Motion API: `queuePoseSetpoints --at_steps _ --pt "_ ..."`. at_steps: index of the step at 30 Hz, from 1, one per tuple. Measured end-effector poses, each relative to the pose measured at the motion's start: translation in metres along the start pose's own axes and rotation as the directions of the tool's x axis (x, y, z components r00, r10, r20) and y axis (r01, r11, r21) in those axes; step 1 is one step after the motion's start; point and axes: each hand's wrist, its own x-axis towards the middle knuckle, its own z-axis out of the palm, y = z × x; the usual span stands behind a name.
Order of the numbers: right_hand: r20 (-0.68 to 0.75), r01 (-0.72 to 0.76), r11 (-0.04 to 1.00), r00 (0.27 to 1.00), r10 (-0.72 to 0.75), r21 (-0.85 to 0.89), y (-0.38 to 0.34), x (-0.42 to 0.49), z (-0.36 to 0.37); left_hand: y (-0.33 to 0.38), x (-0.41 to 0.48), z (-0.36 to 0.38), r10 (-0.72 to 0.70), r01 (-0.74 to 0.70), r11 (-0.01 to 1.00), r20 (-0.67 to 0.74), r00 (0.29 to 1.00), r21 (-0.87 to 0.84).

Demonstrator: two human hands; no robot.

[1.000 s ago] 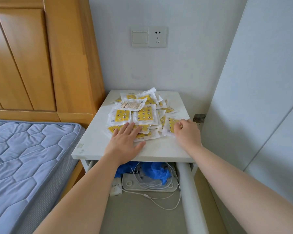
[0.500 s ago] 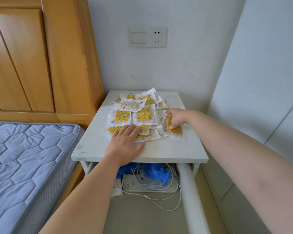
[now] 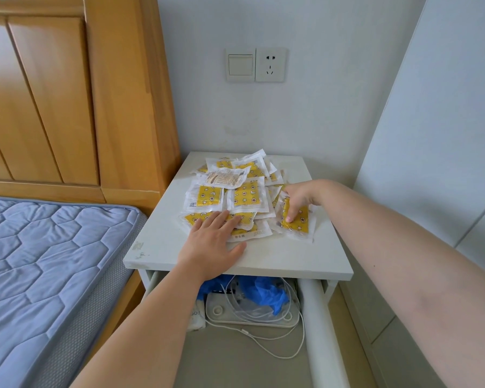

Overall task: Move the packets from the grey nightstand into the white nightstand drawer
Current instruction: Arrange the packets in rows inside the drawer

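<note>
Several yellow-and-white packets (image 3: 237,191) lie in a loose pile on the top of the white nightstand (image 3: 300,259). My left hand (image 3: 212,239) lies flat, its fingers pressing on the front packets of the pile. My right hand (image 3: 298,198) reaches in from the right, fingers laid down over one yellow packet (image 3: 298,224) at the pile's right side; its thumb is hidden. The nightstand drawer (image 3: 317,317) stands pulled out below the top, towards me.
The drawer holds a blue bag (image 3: 263,294), a flat white device (image 3: 252,316) and white cables (image 3: 275,343). A mattress (image 3: 39,275) and wooden headboard (image 3: 67,93) stand to the left. A white panel (image 3: 431,135) closes the right side.
My right hand moved from the front edge of the pile back and around to its right side, and the packet under it shifted slightly right. My left hand stayed put.
</note>
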Motion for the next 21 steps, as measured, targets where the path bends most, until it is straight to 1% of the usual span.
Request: queuePoseSetpoints --at_steps 2,4,6,8,12,15,18,21 --pt "0.020 -0.012 0.993 1.000 0.009 0.121 0.004 -0.002 0.005 0.001 -0.001 -0.001 0.001 -0.001 1.000 -0.014 1.000 -0.007" --pt "0.032 -0.019 0.940 0.999 0.009 0.342 0.012 -0.007 0.011 0.002 -0.002 -0.001 0.002 -0.002 1.000 -0.025 1.000 -0.011" --pt "0.021 -0.019 0.791 1.000 0.008 0.612 0.022 -0.013 0.017 0.002 -0.002 -0.002 0.002 -0.003 1.000 -0.038 0.999 -0.020" --pt "-0.021 0.017 0.622 1.000 -0.001 0.783 0.029 -0.019 0.024 0.002 -0.002 -0.003 0.002 -0.003 1.000 -0.053 0.999 -0.031" --pt "-0.154 0.120 0.407 0.987 0.051 0.906 0.041 -0.030 0.036 0.001 -0.003 -0.001 0.003 -0.005 1.000 -0.065 0.998 -0.030" --pt "-0.190 0.175 0.187 0.980 0.067 0.967 0.050 -0.041 0.047 0.002 -0.002 0.000 0.002 -0.004 1.000 -0.062 0.998 -0.026" --pt "-0.241 0.242 -0.004 0.965 0.102 0.970 0.052 -0.053 0.063 0.003 -0.003 -0.001 0.003 -0.005 1.000 -0.068 0.998 -0.023" --pt "-0.281 0.299 -0.157 0.951 0.128 0.941 0.048 -0.060 0.076 0.003 -0.003 -0.002 0.013 -0.015 1.000 -0.085 0.996 -0.022"
